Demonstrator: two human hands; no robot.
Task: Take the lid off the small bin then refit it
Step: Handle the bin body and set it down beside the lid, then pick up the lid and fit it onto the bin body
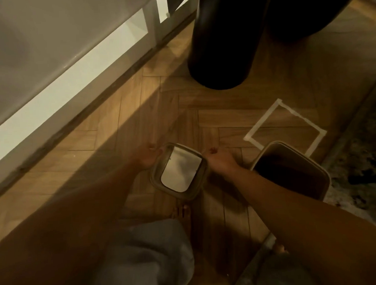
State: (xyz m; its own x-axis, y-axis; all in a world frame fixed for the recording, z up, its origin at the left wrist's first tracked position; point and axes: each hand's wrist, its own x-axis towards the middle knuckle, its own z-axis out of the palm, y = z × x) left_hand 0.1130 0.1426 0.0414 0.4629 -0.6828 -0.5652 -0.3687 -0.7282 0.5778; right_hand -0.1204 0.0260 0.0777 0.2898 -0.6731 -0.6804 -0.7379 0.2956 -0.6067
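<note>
Head view: one lid (178, 171), off, gripped between left hand (148, 157) and right hand (220, 162); one open small bin (290, 170) beside; no readable writing.

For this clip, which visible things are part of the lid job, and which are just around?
Job: beige frame lid with white flap, held by left hand and right hand; open beige small bin.

Around: white tape square, tall black cylinder, patterned rug, herringbone wood floor.
</note>
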